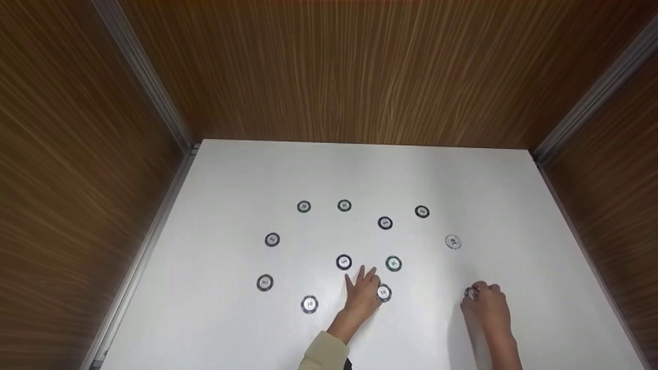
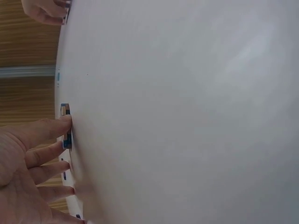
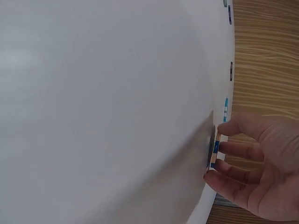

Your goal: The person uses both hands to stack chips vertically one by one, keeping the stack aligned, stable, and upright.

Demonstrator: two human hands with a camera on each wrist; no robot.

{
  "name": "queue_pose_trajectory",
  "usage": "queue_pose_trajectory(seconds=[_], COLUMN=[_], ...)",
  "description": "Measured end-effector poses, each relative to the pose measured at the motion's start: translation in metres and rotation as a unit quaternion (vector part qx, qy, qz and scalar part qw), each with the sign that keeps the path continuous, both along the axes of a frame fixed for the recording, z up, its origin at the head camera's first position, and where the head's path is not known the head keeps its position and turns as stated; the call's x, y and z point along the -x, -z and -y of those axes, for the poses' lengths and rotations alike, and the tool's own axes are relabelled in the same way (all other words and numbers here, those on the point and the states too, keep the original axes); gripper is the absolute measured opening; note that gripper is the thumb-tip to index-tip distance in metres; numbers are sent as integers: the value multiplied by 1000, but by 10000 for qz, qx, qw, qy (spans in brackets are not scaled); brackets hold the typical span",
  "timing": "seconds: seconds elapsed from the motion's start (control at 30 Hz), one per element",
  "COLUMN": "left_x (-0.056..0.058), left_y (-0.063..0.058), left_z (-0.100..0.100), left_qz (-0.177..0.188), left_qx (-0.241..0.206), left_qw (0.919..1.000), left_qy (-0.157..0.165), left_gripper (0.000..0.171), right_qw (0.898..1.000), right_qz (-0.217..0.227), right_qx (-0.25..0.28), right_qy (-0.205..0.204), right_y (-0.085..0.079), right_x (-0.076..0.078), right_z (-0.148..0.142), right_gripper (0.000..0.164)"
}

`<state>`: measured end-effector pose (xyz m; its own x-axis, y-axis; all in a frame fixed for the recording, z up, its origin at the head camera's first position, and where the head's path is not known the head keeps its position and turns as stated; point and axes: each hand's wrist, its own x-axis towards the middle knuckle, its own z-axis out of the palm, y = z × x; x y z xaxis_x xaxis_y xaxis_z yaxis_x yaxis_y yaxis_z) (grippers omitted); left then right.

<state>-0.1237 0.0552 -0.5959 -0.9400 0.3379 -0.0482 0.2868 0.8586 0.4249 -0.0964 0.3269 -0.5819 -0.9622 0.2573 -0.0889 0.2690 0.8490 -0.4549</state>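
My left hand [image 1: 362, 297] is at the front middle of the white table, some fingers spread. Its thumb and index finger hold the edge of a dark-rimmed poker chip [image 1: 384, 293] marked 10; the left wrist view shows that chip [image 2: 66, 133] edge-on at the thumb. To the right, my right hand [image 1: 488, 306] grips another poker chip [image 1: 470, 293] by its edge, the fingers partly hiding it. In the right wrist view this chip [image 3: 215, 149] is tilted and has blue and tan edge bands. Just beyond the left fingertips lies a dark chip [image 1: 344, 262], with a green-rimmed chip [image 1: 394, 263] beside it.
Several more chips lie flat and apart on the white tabletop [image 1: 221, 195], among them a pale chip [image 1: 453, 242] beyond the right hand and a dark chip [image 1: 309, 304] left of the left hand. Wood-grain panels [image 1: 329, 72] enclose the back and both sides.
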Motion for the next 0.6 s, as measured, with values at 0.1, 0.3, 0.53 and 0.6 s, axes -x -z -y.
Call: queue_pose_trajectory(seconds=[0.1,0.3,0.53,0.6], left_x=[0,-1,-2,-2], left_y=[-1,1,3,3], left_z=[0,-2,0,0], left_qz=[21,30,-14,-45], left_qx=[20,2,-270,-373], left_qw=[10000,10000,9996,9993], left_qy=[-4,86,-4,8], left_gripper=[35,36,31,31], right_qw=[9999,9990,9948,9932], right_qz=[-84,-179,-590,-671], right_qx=[140,365,317,269], right_qy=[-53,-173,-770,-908], right_y=[-1,-4,-6,-6], right_x=[2,2,11,14], right_z=[6,18,41,47], right_gripper=[40,40,36,35])
